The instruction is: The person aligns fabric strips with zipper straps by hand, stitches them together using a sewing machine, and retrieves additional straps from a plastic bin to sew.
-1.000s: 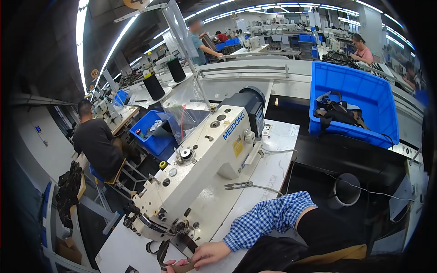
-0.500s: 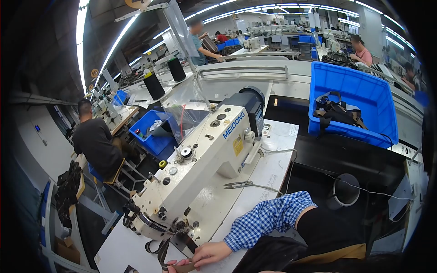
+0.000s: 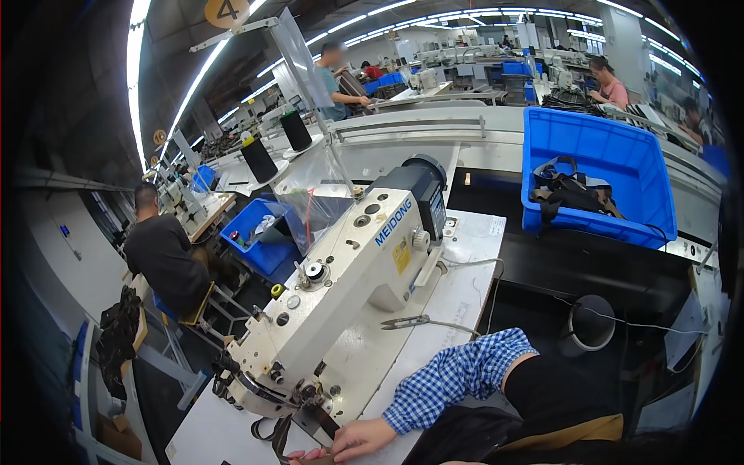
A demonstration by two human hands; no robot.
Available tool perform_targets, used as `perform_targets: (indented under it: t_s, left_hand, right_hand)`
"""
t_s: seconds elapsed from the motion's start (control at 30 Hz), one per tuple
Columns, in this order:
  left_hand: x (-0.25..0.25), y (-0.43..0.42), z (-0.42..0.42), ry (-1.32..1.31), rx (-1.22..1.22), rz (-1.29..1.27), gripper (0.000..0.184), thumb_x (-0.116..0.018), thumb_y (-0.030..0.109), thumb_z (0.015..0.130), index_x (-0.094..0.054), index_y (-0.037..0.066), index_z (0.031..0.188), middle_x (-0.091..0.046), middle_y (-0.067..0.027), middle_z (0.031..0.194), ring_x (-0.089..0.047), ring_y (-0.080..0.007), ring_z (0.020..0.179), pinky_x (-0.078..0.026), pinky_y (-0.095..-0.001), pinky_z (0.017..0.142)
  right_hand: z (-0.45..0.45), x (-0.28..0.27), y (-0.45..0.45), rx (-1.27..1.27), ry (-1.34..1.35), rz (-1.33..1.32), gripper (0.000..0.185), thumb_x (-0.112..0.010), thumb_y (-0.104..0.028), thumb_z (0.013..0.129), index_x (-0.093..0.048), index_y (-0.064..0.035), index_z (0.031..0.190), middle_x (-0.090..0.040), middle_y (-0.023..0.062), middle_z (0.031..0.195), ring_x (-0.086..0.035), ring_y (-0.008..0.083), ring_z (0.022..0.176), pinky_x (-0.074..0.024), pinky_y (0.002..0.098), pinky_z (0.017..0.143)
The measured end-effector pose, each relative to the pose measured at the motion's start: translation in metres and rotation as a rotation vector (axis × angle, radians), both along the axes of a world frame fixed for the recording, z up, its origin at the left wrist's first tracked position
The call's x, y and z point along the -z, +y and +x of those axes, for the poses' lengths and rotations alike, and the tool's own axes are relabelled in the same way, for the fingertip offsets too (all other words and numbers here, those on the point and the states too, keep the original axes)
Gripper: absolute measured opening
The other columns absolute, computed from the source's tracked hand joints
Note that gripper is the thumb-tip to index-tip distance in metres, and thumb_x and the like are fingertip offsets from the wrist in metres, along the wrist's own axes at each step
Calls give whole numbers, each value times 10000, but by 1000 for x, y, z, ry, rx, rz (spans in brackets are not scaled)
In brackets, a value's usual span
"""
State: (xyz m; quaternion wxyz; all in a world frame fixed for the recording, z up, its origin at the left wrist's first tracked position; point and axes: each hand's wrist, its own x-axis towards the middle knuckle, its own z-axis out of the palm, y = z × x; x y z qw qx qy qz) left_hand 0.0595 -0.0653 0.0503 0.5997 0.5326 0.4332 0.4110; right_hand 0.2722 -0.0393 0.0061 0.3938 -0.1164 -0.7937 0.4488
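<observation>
Fingers of my left hand [image 3: 307,454] show at the bottom edge, closed on a dark brown strap [image 3: 280,439]; the rest of that hand is out of view. Just right of them my right hand [image 3: 361,439], in a blue checked sleeve, pinches the same strap. From my hands the strap loops up to the needle area of a white sewing machine [image 3: 333,287]. Thread snips [image 3: 404,322] lie on the machine bed behind my right hand.
A blue bin [image 3: 597,174] with dark straps stands at the back right. Another blue bin [image 3: 267,248] is left of the machine. Black thread cones [image 3: 258,160] stand behind it. A seated person [image 3: 164,252] is at the left, with others farther back. A round container [image 3: 589,325] is at the right.
The view has tilted slightly, so the machine and my hands sit a little lower in the frame. Both hands still hold the strap, with less of it showing at the bottom edge.
</observation>
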Motion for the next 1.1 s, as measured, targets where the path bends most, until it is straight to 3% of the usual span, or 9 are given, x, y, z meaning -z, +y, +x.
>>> perform_targets:
  t_s: [0.1,0.23,0.3,0.53,1.1]
  left_hand:
    - [6,1,0,-49,-29,-5,376,-394,258,977,-515,-70,1114,-570,-139,1096,-524,-207,1024,-408,-326,877]
    - [11,2,-4,-10,-64,-10,365,-394,250,978,-499,-68,1125,-571,-145,1084,-532,-224,1028,-408,-341,896]
    - [12,2,-2,-135,-23,-7,356,-397,240,977,-487,-68,1130,-568,-157,1086,-533,-242,1042,-407,-360,917]
    - [14,2,-2,-252,14,-13,349,-408,225,973,-470,-80,1132,-562,-193,1106,-539,-288,1067,-407,-409,957]
    - [17,3,-3,-296,59,14,330,-413,206,970,-464,-70,1143,-559,-194,1111,-533,-301,1075,-393,-421,970]
  right_hand:
    - [-1,1,1,-2,35,16,294,-440,-226,948,-547,1,795,-601,86,678,-551,214,620,-410,331,574]
    - [0,-4,2,-13,97,51,238,-501,-175,934,-600,23,846,-600,161,700,-559,245,615,-442,337,566]
    - [-1,-5,1,-20,137,49,237,-488,-161,939,-598,28,848,-592,171,696,-557,247,609,-436,344,560]
    - [0,-6,-1,-41,107,19,242,-491,-166,937,-609,24,845,-603,166,706,-558,245,611,-438,341,561]
    - [-3,-3,-1,-34,112,24,246,-496,-169,936,-620,17,834,-604,166,709,-565,242,620,-443,336,571]
